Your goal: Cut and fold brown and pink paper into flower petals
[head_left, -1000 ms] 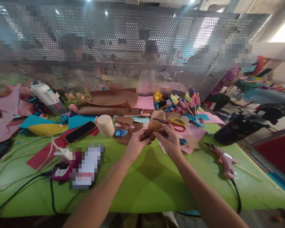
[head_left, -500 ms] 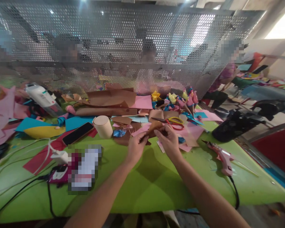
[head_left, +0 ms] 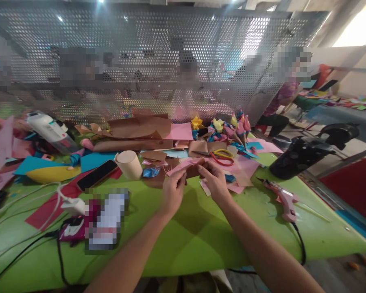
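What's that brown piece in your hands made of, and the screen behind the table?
Brown piece: looks like matte kraft paper, thin and creased, held by both hands, left and right. Screen: apparently perforated sheet metal, grey with a dull sheen.

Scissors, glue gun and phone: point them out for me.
Scissors (head_left: 222,156), head view, on the yellow and red handles.
Glue gun (head_left: 283,199), head view, on its pink body.
Phone (head_left: 96,175), head view, on its dark screen.
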`<state>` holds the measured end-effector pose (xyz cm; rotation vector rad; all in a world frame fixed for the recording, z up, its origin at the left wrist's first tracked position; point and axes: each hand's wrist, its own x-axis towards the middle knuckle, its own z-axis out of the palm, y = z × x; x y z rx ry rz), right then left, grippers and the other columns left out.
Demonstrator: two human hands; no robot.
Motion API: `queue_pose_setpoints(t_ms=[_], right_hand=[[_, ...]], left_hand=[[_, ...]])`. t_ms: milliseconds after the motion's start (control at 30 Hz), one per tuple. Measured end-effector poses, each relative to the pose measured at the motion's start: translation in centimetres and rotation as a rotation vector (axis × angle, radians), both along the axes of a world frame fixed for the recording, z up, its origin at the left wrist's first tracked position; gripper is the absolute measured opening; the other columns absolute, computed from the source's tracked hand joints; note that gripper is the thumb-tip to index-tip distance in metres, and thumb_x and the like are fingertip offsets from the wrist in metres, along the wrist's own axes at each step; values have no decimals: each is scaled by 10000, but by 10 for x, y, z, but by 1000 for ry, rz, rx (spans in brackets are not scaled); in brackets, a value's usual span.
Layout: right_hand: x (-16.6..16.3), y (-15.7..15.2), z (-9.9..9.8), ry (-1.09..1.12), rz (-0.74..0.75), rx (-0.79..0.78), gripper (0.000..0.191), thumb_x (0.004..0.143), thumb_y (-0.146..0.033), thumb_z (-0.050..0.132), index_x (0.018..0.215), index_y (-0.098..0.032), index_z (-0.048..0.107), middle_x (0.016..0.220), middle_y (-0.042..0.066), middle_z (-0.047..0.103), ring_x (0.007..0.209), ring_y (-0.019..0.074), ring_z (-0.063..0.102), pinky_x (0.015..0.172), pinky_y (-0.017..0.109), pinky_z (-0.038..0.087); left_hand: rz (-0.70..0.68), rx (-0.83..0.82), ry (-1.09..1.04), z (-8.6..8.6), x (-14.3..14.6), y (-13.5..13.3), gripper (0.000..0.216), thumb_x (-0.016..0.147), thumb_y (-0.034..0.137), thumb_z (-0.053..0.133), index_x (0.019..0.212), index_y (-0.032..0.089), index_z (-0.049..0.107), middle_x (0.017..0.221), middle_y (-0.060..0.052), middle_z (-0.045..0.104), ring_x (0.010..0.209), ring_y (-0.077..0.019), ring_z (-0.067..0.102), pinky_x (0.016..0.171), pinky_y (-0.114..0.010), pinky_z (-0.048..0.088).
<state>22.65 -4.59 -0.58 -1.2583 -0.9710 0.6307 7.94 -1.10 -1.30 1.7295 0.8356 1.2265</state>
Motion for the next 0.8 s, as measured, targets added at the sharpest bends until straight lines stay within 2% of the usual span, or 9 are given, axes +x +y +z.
queue_pose_setpoints(t_ms=[133,233,367,500,667,800], right_hand=[[1,-2,3,-55,15,-6,331,750,-463,673,601,-223,499,579,-37,464,555,128,405,524,265,336],[1,-2,4,-51,-3,-13,320,748,-444,675,596,-224,499,553,-42,457,537,124,398,503,257,331],[1,-1,0,30,-13,3,280,763,-432,649,628,-228,513,565,-37,498,553,134,450,532,265,391],[1,0,-2,94,26,2,255,777,-428,645,674,-228,526,591,-29,559,565,146,529,589,289,455],[-5,-1,2,186,74,38,243,773,-436,643,699,-247,511,612,-12,621,562,181,596,616,340,517],[-7,-2,6,213,150,54,220,800,-439,621,727,-247,543,586,-13,608,546,187,587,623,355,522]], left_hand=[[-1,-183,-71,-3,0,4,274,865,366,657,1082,240,767,892,-36,761,664,-152,632,651,-261,523],[-24,-231,-86,-2,0,5,302,866,392,653,1088,220,764,820,-26,743,573,-113,562,568,-226,486],[-105,-224,-110,2,2,2,326,875,422,642,1099,214,756,912,-44,752,637,-120,605,570,-221,511],[-98,-216,-128,3,3,1,297,859,427,660,1030,202,751,1074,-63,747,797,-159,667,647,-243,568],[-46,-167,-105,-3,4,1,253,856,423,664,959,201,731,969,-52,743,735,-154,664,659,-252,569],[-53,-170,-93,-5,3,1,210,869,390,648,948,203,699,917,-40,724,694,-147,659,668,-267,567]])
